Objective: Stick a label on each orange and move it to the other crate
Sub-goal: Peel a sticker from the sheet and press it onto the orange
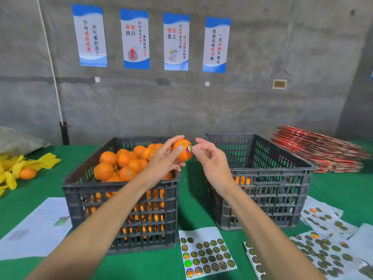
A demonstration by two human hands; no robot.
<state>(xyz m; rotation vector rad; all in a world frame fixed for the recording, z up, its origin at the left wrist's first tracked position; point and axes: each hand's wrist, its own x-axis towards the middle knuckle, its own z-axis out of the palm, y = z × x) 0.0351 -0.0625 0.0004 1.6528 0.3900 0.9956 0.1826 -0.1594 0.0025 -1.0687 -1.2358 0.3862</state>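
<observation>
Orange sits at frame centre, gripped in the left hand between both crates. Right hand presses the label on with its fingertips; smoothing its edges flat should keep it stuck before dropping the fruit into the right crate.

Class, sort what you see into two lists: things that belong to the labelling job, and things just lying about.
In the job:
held orange
label
left hand
right hand
full crate
right crate
label sheet

Lying about:
wall posters
yellow nets
red stack
white papers
stray orange
</observation>
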